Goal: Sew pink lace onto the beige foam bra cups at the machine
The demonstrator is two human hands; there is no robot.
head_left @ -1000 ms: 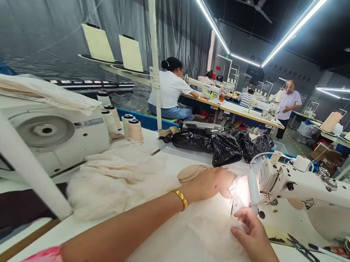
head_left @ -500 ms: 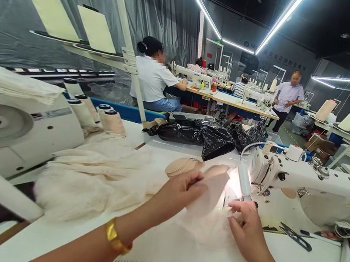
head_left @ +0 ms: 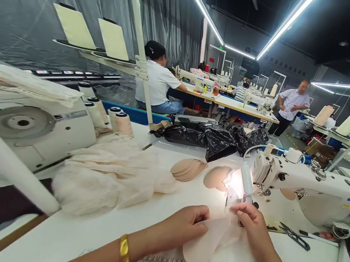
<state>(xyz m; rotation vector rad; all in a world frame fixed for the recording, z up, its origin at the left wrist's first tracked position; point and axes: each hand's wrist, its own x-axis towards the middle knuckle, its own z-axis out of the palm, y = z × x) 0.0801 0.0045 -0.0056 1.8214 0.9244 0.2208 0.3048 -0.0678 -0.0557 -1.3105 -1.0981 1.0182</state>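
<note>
My left hand pinches a thin, pale pink rounded fabric piece, whose lower end hangs over the ruler printed along the table's front. Close to the needle area of a white sewing machine, my right hand has its thumb and fingers closed on the sheer edge of the same fabric. The machine's lamp lights this spot brightly. Behind my hands lie a fanned stack of beige oval pieces and a second group of beige pieces.
A heap of cream fabric lies on the left, beside another white machine. Black plastic bags rest at the back. Thread snips lie on the right. Thread cones stand behind the heap. Other people are farther off.
My left hand has come down and towards me with the fabric piece, uncovering the beige pieces behind. My right hand stays near the needle, fingers now closer together. The view has shifted slightly.
</note>
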